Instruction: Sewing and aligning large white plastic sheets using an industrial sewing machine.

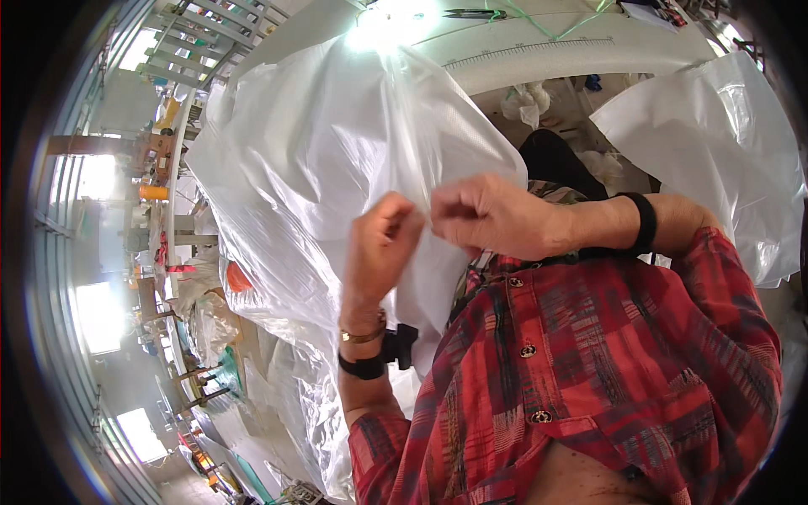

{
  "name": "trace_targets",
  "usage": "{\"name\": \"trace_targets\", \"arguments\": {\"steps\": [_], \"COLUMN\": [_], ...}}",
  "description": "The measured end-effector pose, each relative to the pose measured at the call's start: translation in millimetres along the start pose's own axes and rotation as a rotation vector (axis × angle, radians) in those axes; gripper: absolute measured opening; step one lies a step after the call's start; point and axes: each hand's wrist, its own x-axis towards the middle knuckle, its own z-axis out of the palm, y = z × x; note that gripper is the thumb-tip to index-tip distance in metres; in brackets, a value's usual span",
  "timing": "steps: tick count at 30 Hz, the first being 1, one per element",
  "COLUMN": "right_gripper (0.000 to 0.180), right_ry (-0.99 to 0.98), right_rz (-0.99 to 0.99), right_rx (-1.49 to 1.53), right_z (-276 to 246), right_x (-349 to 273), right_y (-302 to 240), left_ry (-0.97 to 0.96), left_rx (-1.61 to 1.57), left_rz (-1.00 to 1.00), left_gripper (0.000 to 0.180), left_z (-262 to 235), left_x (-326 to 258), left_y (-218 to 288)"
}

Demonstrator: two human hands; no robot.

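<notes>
A large sheet of white, glossy woven plastic spreads in folds from a bright lamp down to my lap. Over its near part, close together in front of my chest, are both hands. My left hand is closed, its fingers curled in toward the thumb. Just right of it, my right hand is pinched, fingertips pointing at the left hand and slightly blurred. Creases in the sheet run down toward the gap between them. Whatever the fingertips grip is too small or hidden to make out.
A pale curved work table with ruler markings lies at the far side, bearing dark thread snips and green string. Another white plastic sheet hangs at the right. Beyond the left side are benches, an orange spool and bright windows.
</notes>
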Motion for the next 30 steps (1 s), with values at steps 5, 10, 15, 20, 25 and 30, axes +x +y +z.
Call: {"name": "trace_targets", "arguments": {"steps": [5,10,15,20,25,30], "right_gripper": [0.018,0.018,0.019,0.018,0.018,0.017], "right_ry": [-0.165,-0.114,-0.225,-0.218,-0.279,-0.376], "right_rz": [0.068,-0.039,-0.044,-0.094,-0.146,-0.179], "right_rx": [-0.371,-0.415,-0.582,-0.544,-0.604,-0.510], "right_z": [0.7,4.2,11.9,17.2,15.9,6.9], "right_x": [4.6,1.0,3.3,5.3,9.5,11.9], "right_y": [18.5,17.2,16.5,21.1,19.2,15.8], "left_ry": [-0.023,0.054,0.123,0.165,0.170,0.214], "left_rx": [-0.155,-0.255,-0.362,-0.519,-0.489,-0.458], "left_rz": [-0.130,-0.086,-0.099,-0.173,-0.090,-0.110], "left_gripper": [0.004,0.005,0.006,0.018,0.017,0.013], "left_z": [32.9,37.5,40.0,37.2,39.3,26.5], "left_x": [-4.7,-11.9,-15.9,-16.9,-10.3,-10.8], "left_y": [-32.8,-39.5,-37.4,-34.8,-31.3,-27.8]}}
